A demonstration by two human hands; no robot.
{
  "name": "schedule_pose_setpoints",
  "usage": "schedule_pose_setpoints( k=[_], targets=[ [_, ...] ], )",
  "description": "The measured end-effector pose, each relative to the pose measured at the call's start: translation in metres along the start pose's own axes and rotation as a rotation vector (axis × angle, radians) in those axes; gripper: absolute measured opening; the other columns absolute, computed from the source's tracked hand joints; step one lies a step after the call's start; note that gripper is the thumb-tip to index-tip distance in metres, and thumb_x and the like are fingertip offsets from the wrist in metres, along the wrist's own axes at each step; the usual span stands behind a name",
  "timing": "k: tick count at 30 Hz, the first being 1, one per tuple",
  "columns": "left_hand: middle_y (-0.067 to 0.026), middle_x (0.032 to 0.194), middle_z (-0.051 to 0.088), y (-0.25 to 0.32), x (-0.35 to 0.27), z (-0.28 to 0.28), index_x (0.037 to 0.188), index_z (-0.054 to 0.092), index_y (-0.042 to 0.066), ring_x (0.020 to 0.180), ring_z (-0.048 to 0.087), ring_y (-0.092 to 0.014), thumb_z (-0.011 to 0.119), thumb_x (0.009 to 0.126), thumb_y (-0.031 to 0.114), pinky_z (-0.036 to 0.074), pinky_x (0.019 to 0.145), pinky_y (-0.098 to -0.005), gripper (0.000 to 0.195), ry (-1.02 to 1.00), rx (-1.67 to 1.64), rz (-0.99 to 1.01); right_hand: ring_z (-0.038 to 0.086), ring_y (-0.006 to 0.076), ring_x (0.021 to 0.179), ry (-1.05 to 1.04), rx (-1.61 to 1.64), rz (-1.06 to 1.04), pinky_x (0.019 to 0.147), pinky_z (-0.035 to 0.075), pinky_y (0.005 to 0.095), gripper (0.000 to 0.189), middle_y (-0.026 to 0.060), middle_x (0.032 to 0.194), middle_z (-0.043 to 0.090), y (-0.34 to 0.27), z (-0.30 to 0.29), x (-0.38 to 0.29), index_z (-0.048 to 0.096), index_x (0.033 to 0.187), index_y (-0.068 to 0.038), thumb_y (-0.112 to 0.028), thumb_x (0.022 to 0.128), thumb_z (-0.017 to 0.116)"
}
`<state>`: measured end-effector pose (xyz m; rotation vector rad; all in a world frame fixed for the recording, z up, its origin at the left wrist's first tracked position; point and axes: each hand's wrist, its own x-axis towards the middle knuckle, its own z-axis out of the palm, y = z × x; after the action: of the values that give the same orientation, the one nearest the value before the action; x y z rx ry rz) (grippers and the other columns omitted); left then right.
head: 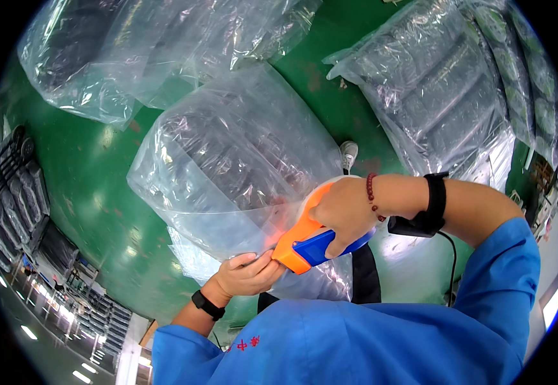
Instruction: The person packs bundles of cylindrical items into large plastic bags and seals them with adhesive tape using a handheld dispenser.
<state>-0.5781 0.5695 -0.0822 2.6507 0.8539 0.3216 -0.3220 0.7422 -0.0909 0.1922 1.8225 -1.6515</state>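
My right hand [348, 211] grips an orange and blue plastic tape dispenser [295, 252], its front end tilted down toward the left. Right at that front end, the fingertips of my left hand [247, 275] pinch the near edge of a clear plastic bag [202, 228]. The bag stands before me, wrapped around dark contents that show only dimly through the film. An orange-red tint from the dispenser shows on the bag beside it. My palm and fingers hide part of the dispenser's body.
Other plastic-wrapped bundles stand at the upper left [163, 38] and the upper right [442, 91]. Rows of dark padded items [14, 211] line the left side. Between them shows green floor [91, 178]. A black cable [453, 269] hangs from my right wrist's strap.
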Motion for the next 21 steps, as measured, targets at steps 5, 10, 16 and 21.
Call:
schedule_pose_setpoints(
  k=[5, 10, 16, 21],
  targets=[
    [0.0096, 0.109, 0.054, 0.001, 0.004, 0.003, 0.103, 0.067, 0.026, 0.11, 0.052, -0.007, 0.05, 0.08, 0.028, 0.027, 0.106, -0.0348, 0.029, -0.021, 0.044, -0.027, 0.066, 0.0329, 0.077, -0.021, 0.075, -0.004, 0.068, 0.051, 0.0407, 0.07, 0.0188, 0.084, 0.067, 0.009, 0.004, 0.003, 0.063, 0.1, 0.001, -0.063, 0.071, 0.064],
    [0.0075, 0.109, 0.057, 0.002, 0.013, -0.001, 0.101, 0.068, 0.023, 0.112, 0.053, -0.01, 0.054, 0.078, 0.025, 0.026, 0.106, -0.0389, 0.028, -0.063, 0.078, -0.03, 0.065, 0.0349, 0.09, 0.014, 0.084, 0.18, 0.081, 0.05, 0.0384, 0.092, 0.0206, 0.097, 0.067, 0.089, 0.02, -0.043, 0.063, 0.115, -0.001, -0.078, 0.065, 0.058],
    [-0.0029, 0.13, 0.052, 0.004, 0.08, -0.027, 0.114, 0.062, 0.013, 0.127, 0.044, -0.019, 0.06, 0.08, 0.038, 0.022, 0.109, -0.0449, 0.043, -0.49, -0.154, -0.021, 0.067, 0.0314, 0.086, 0.259, 0.021, 0.791, 0.077, 0.052, 0.0386, 0.065, 0.0165, 0.092, 0.069, 0.174, 0.061, -0.041, 0.07, 0.097, -0.002, -0.06, 0.069, 0.061],
    [-0.0155, 0.142, 0.042, 0.014, 0.135, -0.017, 0.128, 0.051, 0.001, 0.137, 0.032, -0.027, 0.054, 0.08, 0.058, 0.015, 0.114, -0.0479, 0.074, -0.754, -0.159, -0.017, 0.067, 0.0307, 0.088, 0.433, 0.081, 0.856, 0.077, 0.051, 0.0376, 0.059, 0.0167, 0.096, 0.068, 0.148, 0.09, -0.019, 0.064, 0.107, -0.001, -0.049, 0.072, 0.06]
  ],
)
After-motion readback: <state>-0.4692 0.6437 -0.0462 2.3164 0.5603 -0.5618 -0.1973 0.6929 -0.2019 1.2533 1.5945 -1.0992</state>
